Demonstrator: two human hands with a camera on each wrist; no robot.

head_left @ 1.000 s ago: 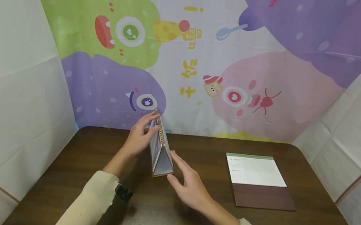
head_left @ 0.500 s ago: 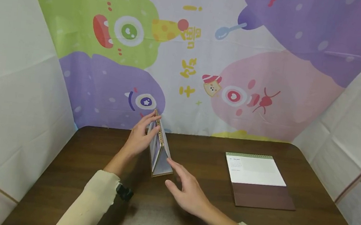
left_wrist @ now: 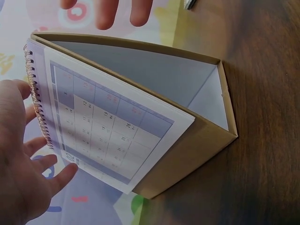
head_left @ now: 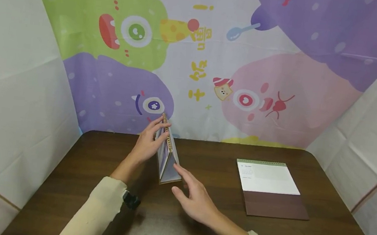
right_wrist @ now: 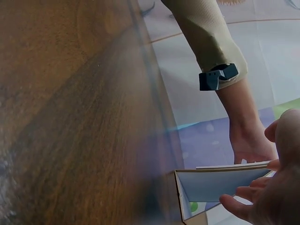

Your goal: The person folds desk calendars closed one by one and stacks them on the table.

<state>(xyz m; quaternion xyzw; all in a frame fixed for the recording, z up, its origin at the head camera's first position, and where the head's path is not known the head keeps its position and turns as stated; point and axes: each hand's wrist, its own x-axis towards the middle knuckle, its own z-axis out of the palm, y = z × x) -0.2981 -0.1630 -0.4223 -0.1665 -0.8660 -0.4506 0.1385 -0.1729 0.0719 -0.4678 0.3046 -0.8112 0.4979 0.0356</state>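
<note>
A desk calendar (head_left: 171, 170) with a gold spiral stands as a tent on the table, left of the middle. My left hand (head_left: 147, 142) reaches over its spiral, fingers slightly bent and touching the top edge. In the left wrist view the hand (left_wrist: 23, 164) is spread along the spiral beside the calendar's printed month page (left_wrist: 112, 119). My right hand (head_left: 197, 199) is at the calendar's right side, fingers extended, fingertips close to the right panel. The right wrist view catches the same hand (right_wrist: 281, 187) by the hollow end; contact there cannot be made out.
A second desk calendar (head_left: 269, 179), with a green top strip and a brown base (head_left: 275, 206), lies on the right of the dark wooden table (head_left: 212, 154). Behind the table hangs a cartoon-printed cloth (head_left: 212, 58). White sheets (head_left: 8, 56) flank both sides.
My right hand has slid slightly down and left along the calendar's right side. The left fingers have shifted slightly further over the spiral. The calendars stay where they were.
</note>
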